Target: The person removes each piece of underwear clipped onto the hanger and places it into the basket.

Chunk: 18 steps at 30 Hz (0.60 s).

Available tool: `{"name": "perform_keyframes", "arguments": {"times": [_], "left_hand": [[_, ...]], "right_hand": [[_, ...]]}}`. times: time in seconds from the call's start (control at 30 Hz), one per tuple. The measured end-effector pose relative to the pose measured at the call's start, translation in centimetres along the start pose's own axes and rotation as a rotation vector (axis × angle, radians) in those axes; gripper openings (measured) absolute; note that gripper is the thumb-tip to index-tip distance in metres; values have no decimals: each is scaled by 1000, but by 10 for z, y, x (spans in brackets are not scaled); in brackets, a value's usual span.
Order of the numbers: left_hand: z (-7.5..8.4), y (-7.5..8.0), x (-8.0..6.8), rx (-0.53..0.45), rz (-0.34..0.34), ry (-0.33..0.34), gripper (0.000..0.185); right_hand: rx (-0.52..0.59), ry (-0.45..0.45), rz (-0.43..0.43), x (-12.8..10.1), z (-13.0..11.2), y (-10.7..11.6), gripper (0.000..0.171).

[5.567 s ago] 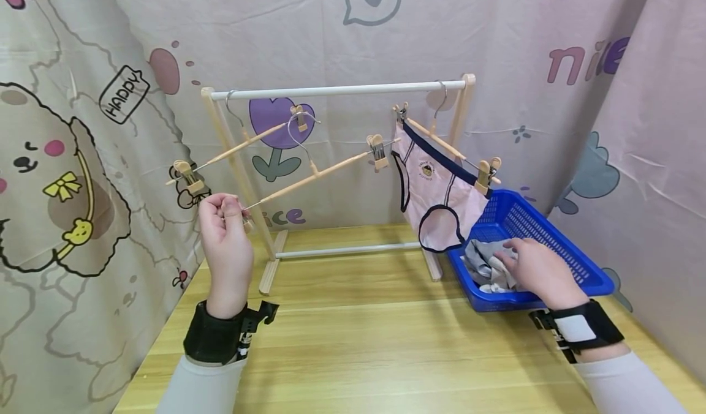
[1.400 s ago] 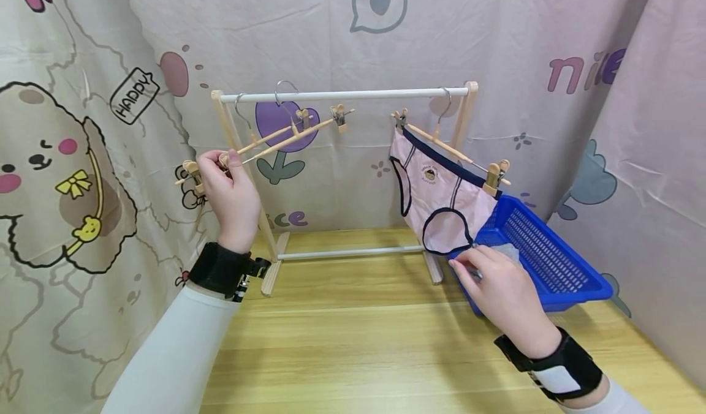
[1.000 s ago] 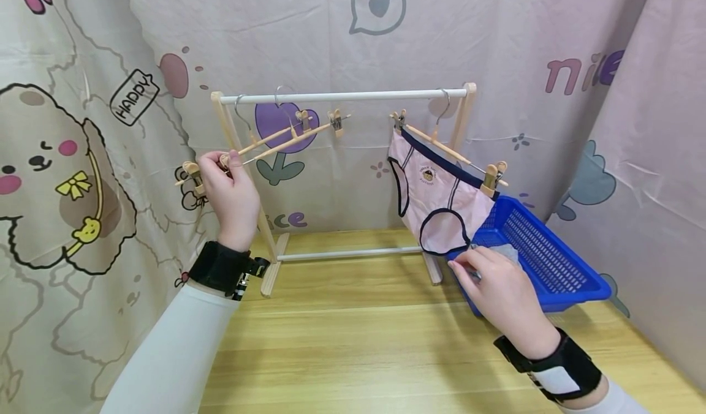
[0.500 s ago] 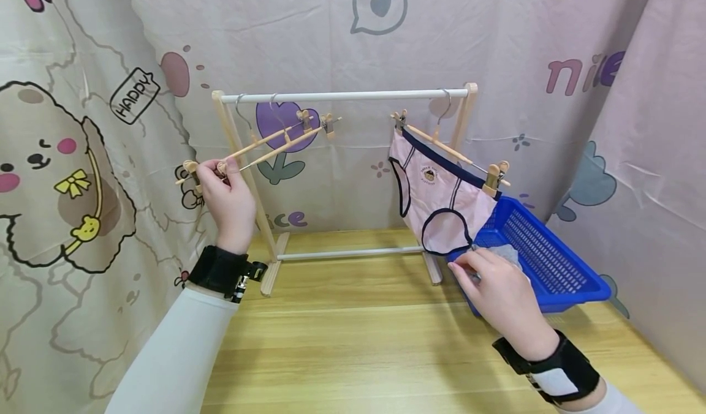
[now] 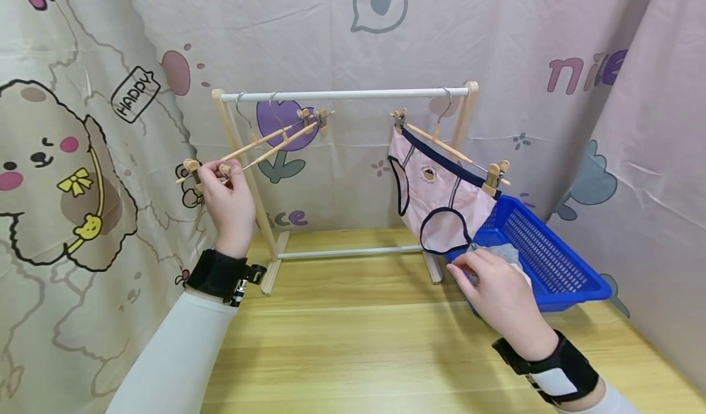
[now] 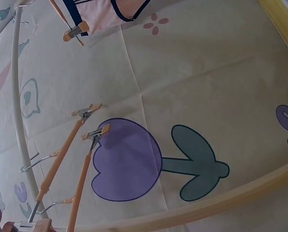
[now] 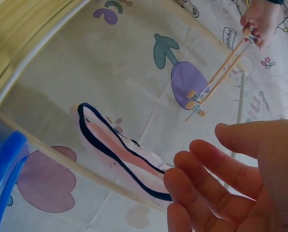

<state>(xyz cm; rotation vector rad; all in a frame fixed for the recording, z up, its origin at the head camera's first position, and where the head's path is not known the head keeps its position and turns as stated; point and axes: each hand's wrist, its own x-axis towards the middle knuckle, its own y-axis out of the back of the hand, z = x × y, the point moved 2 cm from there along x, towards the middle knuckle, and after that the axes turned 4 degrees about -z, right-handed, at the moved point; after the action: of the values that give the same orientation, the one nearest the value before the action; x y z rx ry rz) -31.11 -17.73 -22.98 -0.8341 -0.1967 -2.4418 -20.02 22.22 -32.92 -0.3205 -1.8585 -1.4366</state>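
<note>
My left hand (image 5: 230, 212) pinches the near clip of a wooden clip hanger (image 5: 287, 146), whose metal hook sits over the white rail (image 5: 353, 95). Close beside it on the rail hangs another clip hanger (image 5: 234, 155) with nothing clipped to it. My right hand (image 5: 502, 294) hovers by the basket's near left corner. Its fingers are loosely bent and hold nothing, as the right wrist view shows. Pink underpants (image 5: 427, 196) with navy trim hang from the clips of a third hanger (image 5: 441, 142) at the rail's right end.
A blue plastic basket (image 5: 562, 273) with grey and white cloth (image 5: 504, 253) inside stands on the right of the wooden table (image 5: 353, 353). The rack's lower bar (image 5: 353, 252) and wooden feet rest on the table. Printed curtains (image 5: 331, 40) enclose the back and sides.
My left hand has raised the hanger and its hook has come onto the rail, then slid slightly left towards the other one. My right hand has drawn left, out of the basket.
</note>
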Motion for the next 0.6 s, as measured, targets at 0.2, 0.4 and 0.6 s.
{"name": "perform_keyframes", "arguments": {"times": [0.2,0.4,0.6], "left_hand": [[1,1,-2,72,0,4,39],[3,1,-3,189,57,-48,48],[13,-5,-13,303,148,-228,53]], "right_hand": [[7,8,-20,-1,1,-3,14],[28,18,-33,-1,1,-5,16],[45,37,-38,-2,2,-7,19]]}}
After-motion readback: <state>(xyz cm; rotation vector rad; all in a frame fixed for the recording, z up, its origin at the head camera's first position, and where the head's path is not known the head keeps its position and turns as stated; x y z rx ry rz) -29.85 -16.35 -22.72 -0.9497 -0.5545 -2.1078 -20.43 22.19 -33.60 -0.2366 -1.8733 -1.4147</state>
